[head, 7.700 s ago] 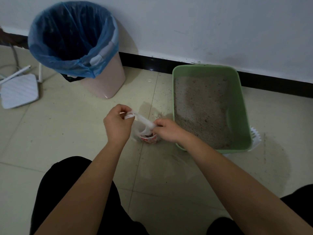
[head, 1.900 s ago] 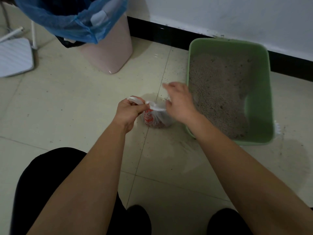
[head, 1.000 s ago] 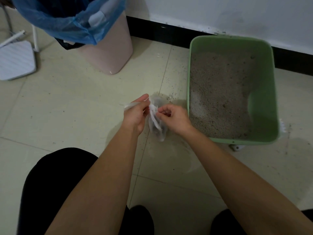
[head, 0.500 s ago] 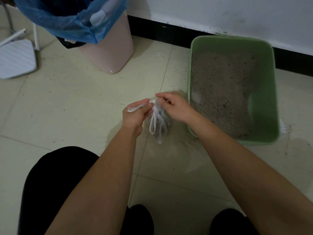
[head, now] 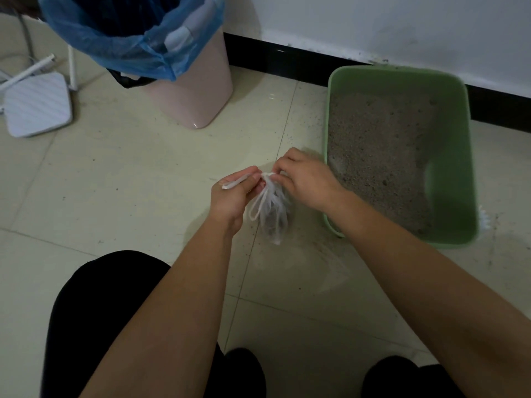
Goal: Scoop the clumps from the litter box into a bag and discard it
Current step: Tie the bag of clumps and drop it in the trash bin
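Note:
A small clear plastic bag (head: 273, 216) with dark clumps inside hangs above the floor between my hands. My left hand (head: 232, 196) pinches one white handle strip of the bag, whose end sticks out to the left. My right hand (head: 304, 179) pinches the gathered top of the bag just beside it. The green litter box (head: 454, 156), filled with grey litter, sits on the floor right of my hands. At the upper left stands a pink trash bin (head: 198, 93) lined with a blue bag (head: 132, 50).
A white router (head: 37, 107) with antennas lies on the floor at the far left. A white scoop edge (head: 484, 219) pokes out behind the box's right side. Loose litter grains dot the tiles. My dark-clothed knees fill the bottom.
Since the earliest frame the bag's handles were drawn together and the bag lifted off the floor. Over the last half second both hands stay at the bag's top, barely shifting.

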